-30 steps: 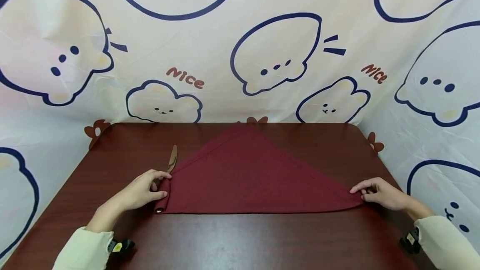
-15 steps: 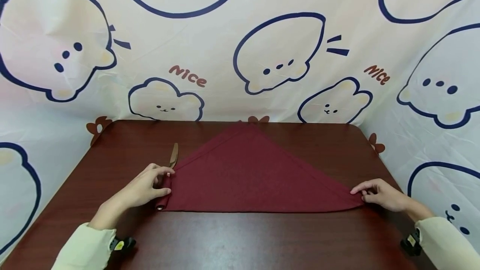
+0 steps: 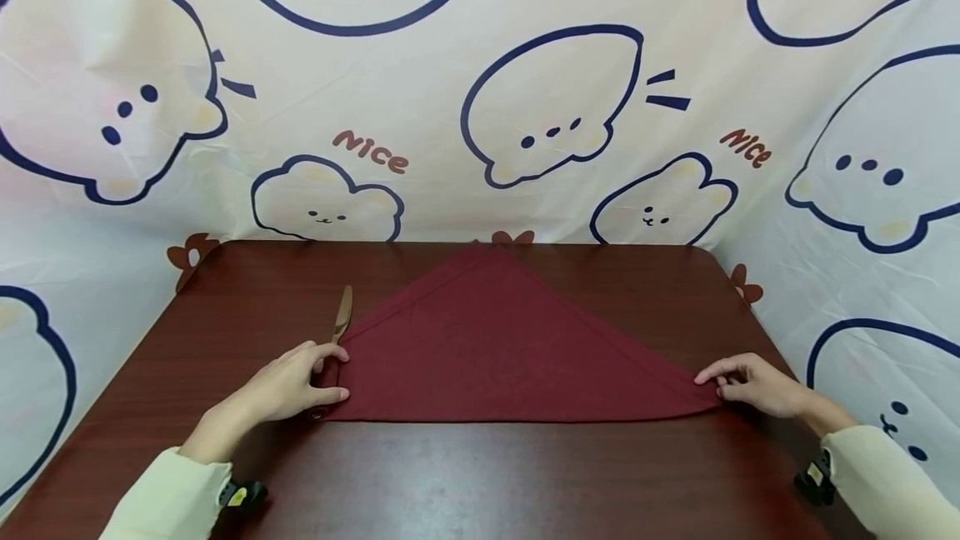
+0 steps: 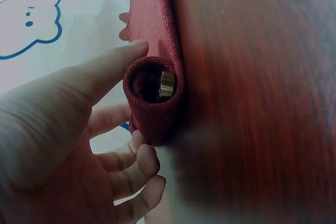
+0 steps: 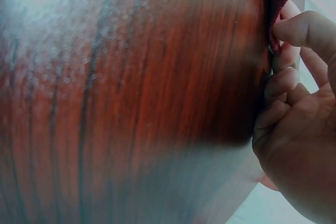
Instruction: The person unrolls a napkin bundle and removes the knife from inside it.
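The left hand (image 3: pixel 288 382) has its grip partly spread across the rolled left end of a burgundy cloth napkin (image 3: pixel 517 348), thumb near the closer end of the roll and index finger near the farther end. The left wrist view shows the thumb tip on the roll and the other fingers bent loosely below it. The right hand (image 3: pixel 757 386) has a nearly closed grip, pinching the napkin's right corner between thumb and index finger, with the remaining fingers curled.

Both forearms reach in from the lower corners, the hands well apart and low over the table (image 3: pixel 480 482). 2 pale sleeves (image 3: pixel 168 494) end at the wrists, beside 2 black wrist straps (image 3: pixel 236 494).

The napkin lies on the table as a broad triangle, its long edge toward the person and its tip at the table's far edge. 1 gold-toned table knife (image 3: pixel 343 313) has its blade sticking out past the roll's far end; inside the near end shows 1 gold-toned metal piece (image 4: pixel 167 85).
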Demonstrator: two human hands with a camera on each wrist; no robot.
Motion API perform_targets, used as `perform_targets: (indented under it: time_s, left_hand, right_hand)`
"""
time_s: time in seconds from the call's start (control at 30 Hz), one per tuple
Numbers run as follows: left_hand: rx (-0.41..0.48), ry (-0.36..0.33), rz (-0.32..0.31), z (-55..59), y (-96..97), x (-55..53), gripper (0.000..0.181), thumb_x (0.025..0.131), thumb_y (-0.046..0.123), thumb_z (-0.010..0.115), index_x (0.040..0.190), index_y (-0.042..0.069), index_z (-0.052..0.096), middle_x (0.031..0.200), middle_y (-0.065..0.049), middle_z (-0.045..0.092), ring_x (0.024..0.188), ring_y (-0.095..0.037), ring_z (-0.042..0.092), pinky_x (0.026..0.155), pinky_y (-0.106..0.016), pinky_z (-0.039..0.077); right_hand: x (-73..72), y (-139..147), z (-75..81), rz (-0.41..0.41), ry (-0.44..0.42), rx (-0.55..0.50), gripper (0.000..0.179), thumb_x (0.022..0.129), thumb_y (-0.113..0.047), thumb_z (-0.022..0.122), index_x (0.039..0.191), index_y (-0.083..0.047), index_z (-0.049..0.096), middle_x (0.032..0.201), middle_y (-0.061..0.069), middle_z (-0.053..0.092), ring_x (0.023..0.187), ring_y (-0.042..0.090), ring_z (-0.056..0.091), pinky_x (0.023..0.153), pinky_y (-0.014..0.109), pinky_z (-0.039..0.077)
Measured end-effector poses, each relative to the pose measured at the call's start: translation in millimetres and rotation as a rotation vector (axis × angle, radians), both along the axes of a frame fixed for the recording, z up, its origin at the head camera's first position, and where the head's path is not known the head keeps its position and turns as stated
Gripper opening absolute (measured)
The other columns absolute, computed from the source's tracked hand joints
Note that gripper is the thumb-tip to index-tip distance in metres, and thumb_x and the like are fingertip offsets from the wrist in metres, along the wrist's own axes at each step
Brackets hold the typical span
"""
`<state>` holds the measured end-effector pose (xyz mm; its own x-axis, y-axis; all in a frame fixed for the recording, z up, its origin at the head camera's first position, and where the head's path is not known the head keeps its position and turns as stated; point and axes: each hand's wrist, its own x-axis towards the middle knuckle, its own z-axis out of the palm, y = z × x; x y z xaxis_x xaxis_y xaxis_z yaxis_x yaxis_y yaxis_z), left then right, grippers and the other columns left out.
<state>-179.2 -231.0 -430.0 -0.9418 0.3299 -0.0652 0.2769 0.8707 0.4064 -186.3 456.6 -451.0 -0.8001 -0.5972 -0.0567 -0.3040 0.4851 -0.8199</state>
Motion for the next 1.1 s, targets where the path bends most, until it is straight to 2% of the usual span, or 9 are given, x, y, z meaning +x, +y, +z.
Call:
perform_targets:
  time_s: [0.23, 0.43, 0.57, 0.67, 0.83, 0.9, 1.1]
  left_hand:
    - [-0.015, -0.017, 0.026, -1.1, -1.2, -1.3, 0.041, 0.080, 0.035, 0.077, 0.110, 0.016, 0.057, 0.082, -0.002, 0.049, 0.073, -0.012, 0.043, 0.059, -0.027, 0.034]
    - [0.035, -0.017, 0.001, -1.0, -5.1, -4.1, 0.034, 0.081, 0.023, 0.075, 0.108, 0.014, 0.056, 0.079, -0.003, 0.050, 0.069, -0.012, 0.043, 0.058, -0.027, 0.034]
    - [0.070, -0.030, -0.012, -0.9, -7.1, -5.4, 0.029, 0.083, 0.018, 0.071, 0.107, 0.014, 0.056, 0.076, -0.002, 0.050, 0.060, -0.009, 0.041, 0.055, -0.024, 0.034]
    - [0.098, -0.040, -0.021, -0.4, -8.6, -6.2, 0.027, 0.084, 0.015, 0.069, 0.108, 0.013, 0.056, 0.075, -0.001, 0.050, 0.055, -0.006, 0.040, 0.054, -0.023, 0.034]
    - [0.170, -0.073, -0.041, -0.3, -14.2, -6.5, 0.026, 0.085, 0.010, 0.065, 0.109, 0.012, 0.055, 0.075, -0.001, 0.050, 0.052, -0.003, 0.042, 0.053, -0.022, 0.036]
    - [0.197, -0.090, -0.048, -1.1, -17.8, -6.5, 0.026, 0.086, 0.008, 0.064, 0.110, 0.012, 0.054, 0.077, -0.001, 0.051, 0.052, -0.002, 0.042, 0.053, -0.021, 0.037]
    - [0.220, -0.110, -0.048, -2.7, -26.1, -7.2, 0.027, 0.088, 0.007, 0.063, 0.113, 0.013, 0.053, 0.088, -0.002, 0.056, 0.057, -0.002, 0.047, 0.055, -0.022, 0.038]
  right_hand:
    - [-2.3, -0.6, 0.0, -0.007, -0.013, 0.011, 0.022, 0.090, 0.007, 0.055, 0.109, 0.003, 0.067, 0.068, 0.001, 0.048, 0.063, -0.003, 0.046, 0.049, 0.027, 0.036]
    - [-3.5, -2.3, 1.6, -0.008, -0.010, -0.003, 0.022, 0.090, 0.008, 0.055, 0.108, 0.003, 0.067, 0.067, 0.009, 0.046, 0.061, 0.001, 0.046, 0.049, 0.026, 0.036]
    - [-1.2, -2.0, 2.0, -0.002, -0.009, -0.012, 0.022, 0.091, 0.008, 0.054, 0.109, 0.003, 0.066, 0.068, 0.011, 0.045, 0.060, 0.004, 0.045, 0.049, 0.027, 0.035]
    - [0.4, -1.0, 1.0, 0.001, -0.010, -0.024, 0.023, 0.091, 0.009, 0.053, 0.109, 0.004, 0.066, 0.068, 0.006, 0.046, 0.061, 0.003, 0.045, 0.049, 0.026, 0.035]
    - [1.0, 0.3, -0.2, -0.015, 0.000, -0.007, 0.022, 0.090, 0.008, 0.054, 0.108, 0.003, 0.067, 0.075, -0.011, 0.049, 0.063, 0.001, 0.046, 0.051, 0.025, 0.037]
    - [1.1, -0.2, 0.0, -0.011, -0.002, -0.011, 0.022, 0.091, 0.009, 0.053, 0.108, 0.003, 0.066, 0.076, -0.012, 0.049, 0.063, 0.003, 0.046, 0.050, 0.026, 0.037]
    - [1.0, -2.5, 0.6, 0.016, -0.002, -0.050, 0.023, 0.090, 0.012, 0.051, 0.108, 0.006, 0.065, 0.074, 0.000, 0.048, 0.061, 0.014, 0.044, 0.049, 0.028, 0.035]
